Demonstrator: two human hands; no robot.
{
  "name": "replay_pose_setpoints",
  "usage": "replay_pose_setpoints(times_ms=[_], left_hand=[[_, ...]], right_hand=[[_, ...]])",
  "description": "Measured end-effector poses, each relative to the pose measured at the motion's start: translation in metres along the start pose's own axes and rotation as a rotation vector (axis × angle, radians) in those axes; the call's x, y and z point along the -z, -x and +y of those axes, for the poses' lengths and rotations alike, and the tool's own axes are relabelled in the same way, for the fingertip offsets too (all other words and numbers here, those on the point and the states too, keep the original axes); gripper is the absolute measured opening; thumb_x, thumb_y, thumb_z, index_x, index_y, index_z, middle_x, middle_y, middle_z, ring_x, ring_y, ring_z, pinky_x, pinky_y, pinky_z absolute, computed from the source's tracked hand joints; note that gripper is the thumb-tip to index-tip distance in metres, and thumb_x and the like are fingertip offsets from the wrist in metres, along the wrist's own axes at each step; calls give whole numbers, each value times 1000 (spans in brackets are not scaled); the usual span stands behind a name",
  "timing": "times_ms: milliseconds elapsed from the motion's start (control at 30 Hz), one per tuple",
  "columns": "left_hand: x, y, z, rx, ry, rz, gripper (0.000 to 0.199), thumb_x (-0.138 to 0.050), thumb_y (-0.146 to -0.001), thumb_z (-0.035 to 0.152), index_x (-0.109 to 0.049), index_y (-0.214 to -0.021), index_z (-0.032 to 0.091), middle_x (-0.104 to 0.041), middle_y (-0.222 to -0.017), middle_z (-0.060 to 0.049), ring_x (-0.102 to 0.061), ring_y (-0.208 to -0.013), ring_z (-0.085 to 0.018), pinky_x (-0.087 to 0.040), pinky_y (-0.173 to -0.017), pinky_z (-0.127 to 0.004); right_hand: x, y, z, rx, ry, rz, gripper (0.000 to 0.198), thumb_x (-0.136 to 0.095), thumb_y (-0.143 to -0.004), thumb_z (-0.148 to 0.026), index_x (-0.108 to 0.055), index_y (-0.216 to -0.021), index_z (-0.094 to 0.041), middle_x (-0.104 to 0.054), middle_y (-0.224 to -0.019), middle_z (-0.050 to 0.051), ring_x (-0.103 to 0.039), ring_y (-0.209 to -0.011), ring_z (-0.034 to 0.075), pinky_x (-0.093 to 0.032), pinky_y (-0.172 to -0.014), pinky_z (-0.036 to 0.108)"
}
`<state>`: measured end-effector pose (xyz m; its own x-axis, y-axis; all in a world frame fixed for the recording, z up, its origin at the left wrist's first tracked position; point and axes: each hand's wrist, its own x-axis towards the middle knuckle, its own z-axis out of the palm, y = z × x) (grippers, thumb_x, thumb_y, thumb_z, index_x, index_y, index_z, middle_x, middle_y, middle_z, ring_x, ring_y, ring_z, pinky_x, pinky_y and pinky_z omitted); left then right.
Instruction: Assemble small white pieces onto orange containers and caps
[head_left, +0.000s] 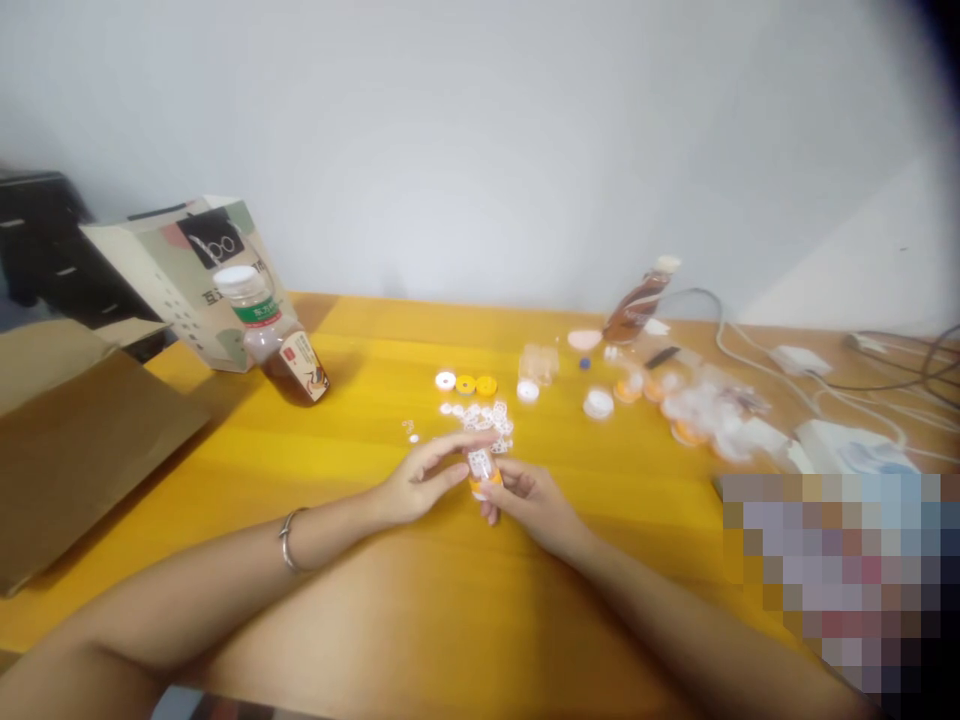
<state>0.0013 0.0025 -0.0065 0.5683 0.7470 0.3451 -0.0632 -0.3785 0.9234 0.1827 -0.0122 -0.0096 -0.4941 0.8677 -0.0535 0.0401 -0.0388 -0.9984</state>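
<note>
A small container (485,486), clear on top with an orange band and white pieces showing inside, is held in front of me. My right hand (532,500) grips it, with the thumb on its near side and the other fingers curled around the right and beneath. My left hand (424,480) meets it from the left, fingers reaching across the top and thumb at the side; a silver bangle circles that wrist. Just beyond lies a pile of small white cut-out pieces (491,418). Behind the pile, a white ring-shaped disc (445,380) stands in a row with yellow ones (476,385).
On the left stand a tea bottle (281,350), a printed paper bag (161,285) and a brown paper bag (90,430). At right are a dark drink bottle (637,305), a white round lid (598,403), clear plastic packs (709,410) and white cables (780,380).
</note>
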Motion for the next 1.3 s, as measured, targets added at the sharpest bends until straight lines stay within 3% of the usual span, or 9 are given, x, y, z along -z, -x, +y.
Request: replay_pose_setpoints(times_ms=[167, 267, 367, 533, 700, 867, 1000, 1167, 1300], left_hand=[[-3, 1, -8, -8, -33, 198, 37, -63, -77, 25, -50, -111, 19, -54, -103, -8, -53, -94, -19, -41, -86, -32], [-2, 1, -4, 14, -18, 97, 21, -53, -84, 26, -55, -102, 15, -57, -98, -9, -53, -95, -20, -41, -87, -34], [-2, 2, 0, -10, 55, 7, 31, -44, -88, 25, -47, -119, 18, -48, -121, -11, -43, -116, -24, -33, -99, -40], [-5, 3, -7, -22, 54, 201, 44, -62, -78, 24, -43, -118, 21, -51, -112, -9, -51, -102, -20, -39, -90, -35], [-4, 3, -3, 4, 225, 56, 40, -50, -86, 27, -37, -123, 20, -49, -121, -13, -48, -110, -23, -36, -94, -40], [-5, 2, -5, -21, 99, 224, 42, -63, -77, 24, -43, -114, 21, -55, -108, -8, -52, -100, -20, -38, -89, -34], [-5, 2, -6, -5, 248, 76, 44, -53, -85, 26, -31, -123, 23, -49, -119, -12, -49, -109, -21, -36, -92, -39], [-6, 1, -6, -40, 137, 200, 56, -61, -79, 24, -30, -125, 24, -51, -112, -9, -51, -102, -19, -36, -91, -37], [-6, 1, -4, -10, 227, 96, 54, -53, -85, 28, -23, -129, 23, -47, -120, -13, -48, -108, -21, -34, -94, -39]], right_hand=[[-2, 0, 0, 46, 112, 24, 22, -63, -73, -36, -59, -84, -17, -56, -66, -2, -52, -56, 9, -45, -55, 23], [-1, 0, -1, 17, 87, -10, 23, -62, -73, -39, -58, -79, -17, -55, -63, -2, -52, -54, 9, -45, -53, 23], [0, 0, -1, -6, 18, -35, 27, -59, -74, -43, -56, -75, -16, -54, -57, -3, -51, -49, 9, -44, -51, 23], [-2, 1, -2, 36, 123, -14, 23, -62, -73, -38, -58, -81, -17, -54, -63, -3, -52, -56, 10, -45, -56, 23], [-3, 1, -2, 21, 51, -21, 23, -60, -75, -40, -55, -76, -17, -54, -61, -3, -52, -53, 9, -45, -54, 23], [-3, 1, -3, 37, 113, -18, 22, -62, -74, -38, -56, -78, -17, -55, -63, -3, -53, -57, 10, -46, -57, 24], [-3, 1, -3, 30, 48, -7, 24, -60, -75, -41, -55, -76, -17, -54, -60, -3, -52, -54, 9, -45, -55, 23], [-3, 0, -3, 33, 39, -5, 23, -62, -74, -40, -56, -75, -17, -55, -60, -3, -51, -53, 9, -43, -54, 23], [-3, 0, -4, 23, 13, 4, 23, -61, -74, -40, -56, -75, -17, -55, -60, -3, -52, -53, 9, -43, -55, 23]])
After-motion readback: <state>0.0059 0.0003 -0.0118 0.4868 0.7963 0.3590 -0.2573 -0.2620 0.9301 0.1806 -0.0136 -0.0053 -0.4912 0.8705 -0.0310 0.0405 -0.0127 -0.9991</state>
